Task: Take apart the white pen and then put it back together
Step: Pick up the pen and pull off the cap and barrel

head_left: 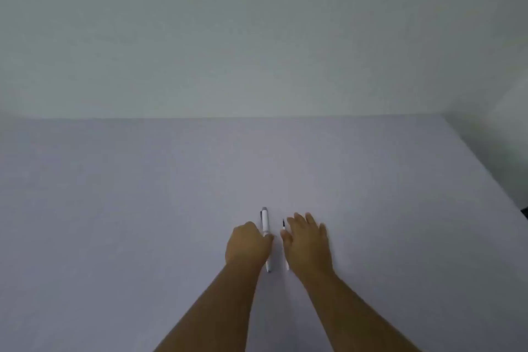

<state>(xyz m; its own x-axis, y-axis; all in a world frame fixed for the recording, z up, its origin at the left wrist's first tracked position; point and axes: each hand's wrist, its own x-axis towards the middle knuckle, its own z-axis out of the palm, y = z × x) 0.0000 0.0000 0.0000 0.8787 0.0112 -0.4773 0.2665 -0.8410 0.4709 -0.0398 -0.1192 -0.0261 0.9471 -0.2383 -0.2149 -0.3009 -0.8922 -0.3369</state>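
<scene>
The white pen (265,221) lies on the table, pointing away from me, with a dark clip near its far end. My left hand (247,244) is curled over its middle, fingertips on the barrel. The pen's near tip (268,267) pokes out below that hand, and the hand hides whether the barrel is in one piece. A thin refill (284,225) with a dark far end lies parallel, just to the right. My right hand (308,240) rests palm down with fingers apart, its thumb against the refill.
The grey table (143,208) meets a pale wall at the back. Its right edge (491,168) runs diagonally toward me, with a dark gap beyond it.
</scene>
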